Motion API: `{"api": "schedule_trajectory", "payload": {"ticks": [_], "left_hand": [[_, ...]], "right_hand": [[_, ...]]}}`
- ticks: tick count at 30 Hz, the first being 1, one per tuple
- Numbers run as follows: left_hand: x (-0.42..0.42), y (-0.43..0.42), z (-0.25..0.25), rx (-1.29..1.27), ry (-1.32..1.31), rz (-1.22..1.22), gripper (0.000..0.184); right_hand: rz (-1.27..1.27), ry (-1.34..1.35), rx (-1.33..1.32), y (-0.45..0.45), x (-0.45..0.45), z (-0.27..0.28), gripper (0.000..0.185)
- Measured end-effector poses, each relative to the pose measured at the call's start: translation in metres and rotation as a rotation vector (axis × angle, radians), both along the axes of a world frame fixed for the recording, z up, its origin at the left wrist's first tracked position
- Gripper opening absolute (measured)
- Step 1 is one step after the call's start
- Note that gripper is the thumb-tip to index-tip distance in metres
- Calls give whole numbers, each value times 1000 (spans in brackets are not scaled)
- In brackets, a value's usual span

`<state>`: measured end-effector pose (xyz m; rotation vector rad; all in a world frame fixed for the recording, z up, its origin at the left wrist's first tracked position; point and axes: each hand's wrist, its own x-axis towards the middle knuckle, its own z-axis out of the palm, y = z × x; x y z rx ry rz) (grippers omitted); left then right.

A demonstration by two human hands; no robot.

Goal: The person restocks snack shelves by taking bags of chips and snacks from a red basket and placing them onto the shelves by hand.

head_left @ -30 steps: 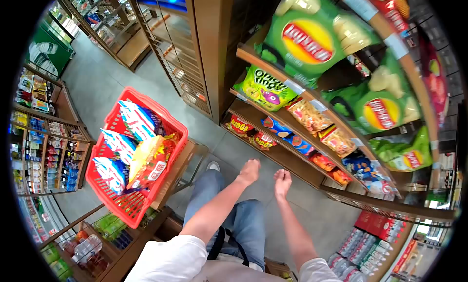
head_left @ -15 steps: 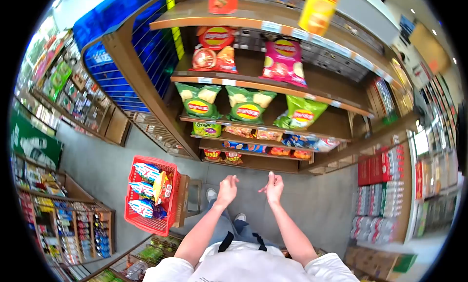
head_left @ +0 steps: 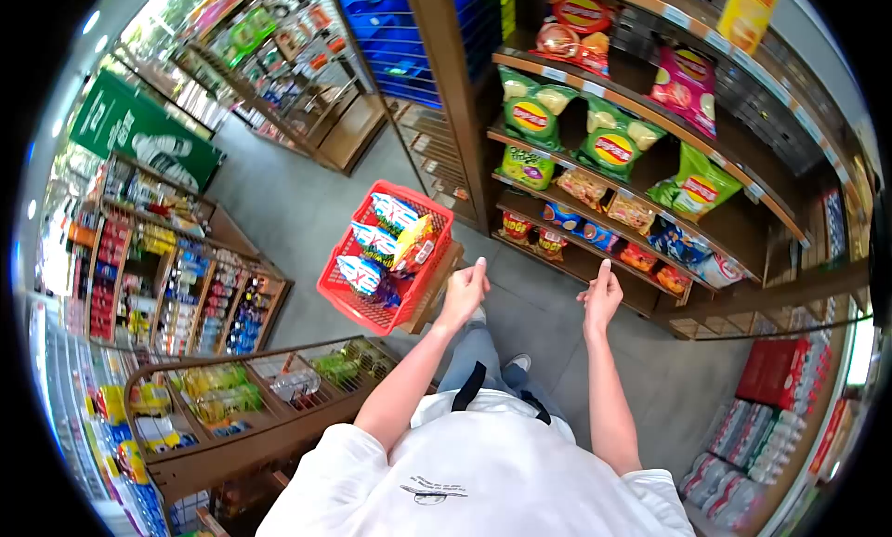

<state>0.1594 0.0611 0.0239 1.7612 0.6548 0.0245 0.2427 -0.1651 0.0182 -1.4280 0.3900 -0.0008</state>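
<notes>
My left hand (head_left: 464, 294) is raised over the floor beside the red basket (head_left: 437, 258), its fingers curled in with nothing visible in them. The basket sits on a brown wooden stand (head_left: 437, 295) and holds several blue-and-white snack bags (head_left: 373, 242) and a yellow-and-red bag (head_left: 414, 245). Farther right, my right hand (head_left: 601, 300) is up in front of the lower snack shelves, thumb raised and fingers loosely bent and apart, holding nothing. Neither hand touches the basket or the shelves.
Ahead and right, a brown shelf unit (head_left: 650, 98) carries green chip bags (head_left: 609, 147), a pink bag (head_left: 685, 89) and smaller packs. Drink packs (head_left: 743, 435) are stacked at lower right. A wire-sided rack (head_left: 279, 393) stands close on the left, with bottle shelves (head_left: 200, 295) beyond.
The view has swung and pulled back from the shelves, then turned left, so basket and shelves sit farther right than half a second ago. Both hands stay raised and apart; the basket's contents look unchanged.
</notes>
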Motion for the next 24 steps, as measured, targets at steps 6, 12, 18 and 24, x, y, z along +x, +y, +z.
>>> {"api": "schedule_trajectory", "payload": {"ticks": [6,12,18,24], "left_hand": [[-33,79,-28,-21,-48,213,47],[-45,144,-57,114,-121,411,26],[-54,182,-80,244,-135,412,28],[-55,184,-83,270,-136,311,49]], "right_hand": [[128,-32,-19,54,10,7,49],[511,38,-250,124,20,6,43],[1091,54,-697,195,3,-25,33],[1288,-251,-927,256,12,-35,50]]}}
